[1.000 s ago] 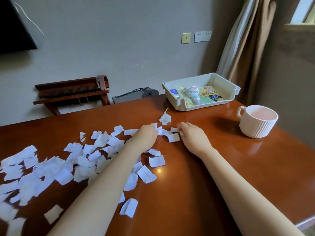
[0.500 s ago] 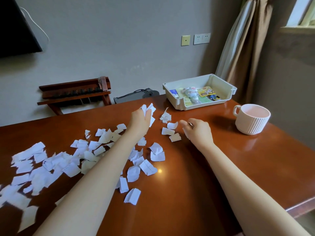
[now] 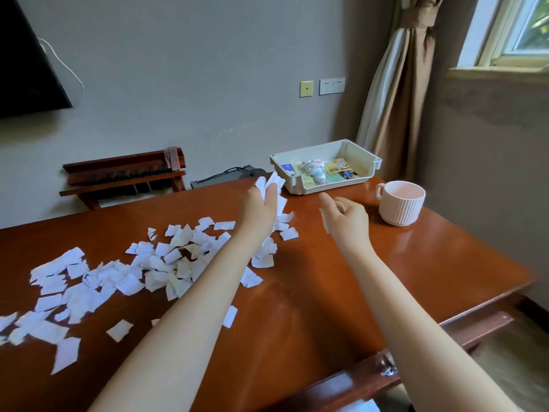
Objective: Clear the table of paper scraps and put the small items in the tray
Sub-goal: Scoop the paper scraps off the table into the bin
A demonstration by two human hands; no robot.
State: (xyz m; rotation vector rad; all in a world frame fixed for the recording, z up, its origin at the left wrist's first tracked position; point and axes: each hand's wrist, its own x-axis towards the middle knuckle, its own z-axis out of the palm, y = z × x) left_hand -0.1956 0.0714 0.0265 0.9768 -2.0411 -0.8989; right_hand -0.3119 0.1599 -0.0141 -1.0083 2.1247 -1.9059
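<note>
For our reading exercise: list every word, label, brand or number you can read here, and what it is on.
None can be read.
Yellow packet in the white tray: print too small.
Paper scraps on the table: faint marks, blurred.

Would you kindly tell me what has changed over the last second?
The left grip closed on a bunch of paper scraps and lifted it off the table toward the tray. The right grip also rose, loosely curled, nothing visible in it. Most remaining scraps, the tray's contents and the mug stayed put.
</note>
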